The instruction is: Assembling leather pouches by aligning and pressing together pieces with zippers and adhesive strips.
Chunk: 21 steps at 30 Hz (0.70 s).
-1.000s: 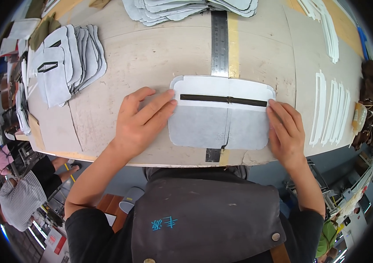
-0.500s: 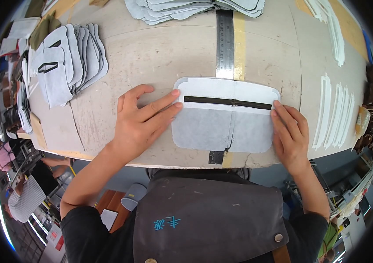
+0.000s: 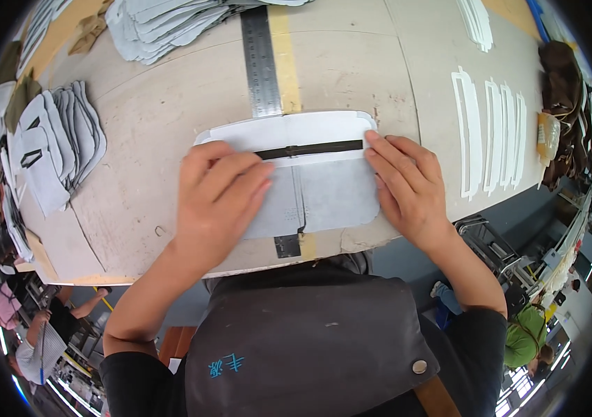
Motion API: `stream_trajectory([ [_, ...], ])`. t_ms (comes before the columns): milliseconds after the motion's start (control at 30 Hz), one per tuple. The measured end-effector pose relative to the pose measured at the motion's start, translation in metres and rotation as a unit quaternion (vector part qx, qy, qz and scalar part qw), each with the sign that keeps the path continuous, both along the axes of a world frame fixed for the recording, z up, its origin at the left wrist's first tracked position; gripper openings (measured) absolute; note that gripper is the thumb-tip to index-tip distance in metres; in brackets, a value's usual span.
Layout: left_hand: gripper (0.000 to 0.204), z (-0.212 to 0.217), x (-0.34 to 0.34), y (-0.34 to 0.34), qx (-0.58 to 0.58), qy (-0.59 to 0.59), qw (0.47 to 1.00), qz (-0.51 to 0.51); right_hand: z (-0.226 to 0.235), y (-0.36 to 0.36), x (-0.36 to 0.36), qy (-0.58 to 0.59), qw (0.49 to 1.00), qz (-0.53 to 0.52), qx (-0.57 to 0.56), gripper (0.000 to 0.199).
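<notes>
A grey-white panel (image 3: 337,192) with rounded corners lies flat at the near side of the table. Across its upper part runs a black strip (image 3: 330,147) inside a whiter band, crossed by a seam in the middle. My left hand (image 3: 216,198) lies over the panel's left part, its slightly bent fingers resting on the left stretch of the strip and hiding that end. At the right edge, my right hand (image 3: 410,184) touches the panel with extended fingertips near the strip's right end; its thumb is lower on the edge. Neither hand grasps anything visible.
A metal ruler (image 3: 260,62) beside a yellow tape strip (image 3: 285,62) passes beneath the panel. Stacks of grey pieces lie at the far side (image 3: 164,28) and left (image 3: 66,146). White strip frames (image 3: 469,139) lie right, near brown material (image 3: 561,76). Other people sit beyond the table.
My left hand has moved from the panel's left edge onto its surface, over the strip. My right hand stays at the right edge. The whole view has shifted and tilted.
</notes>
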<state>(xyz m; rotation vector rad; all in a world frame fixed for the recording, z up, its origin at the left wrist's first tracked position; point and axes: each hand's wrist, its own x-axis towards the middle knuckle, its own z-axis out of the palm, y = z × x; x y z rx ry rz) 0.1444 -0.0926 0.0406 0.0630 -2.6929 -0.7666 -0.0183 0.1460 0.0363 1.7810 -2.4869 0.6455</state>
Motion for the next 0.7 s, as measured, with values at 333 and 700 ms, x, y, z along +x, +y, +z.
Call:
stream_trajectory([
  [333, 0.031, -0.016, -0.054, 0.044, 0.027, 0.066, 0.996, -0.045, -0.002, 0.003, 0.003, 0.013, 1.000, -0.012, 0.009, 0.040],
  [700, 0.020, -0.014, -0.058, 0.044, 0.040, 0.058, 0.997, -0.034, -0.001, 0.001, 0.003, 0.001, 1.000, -0.010, 0.008, 0.041],
])
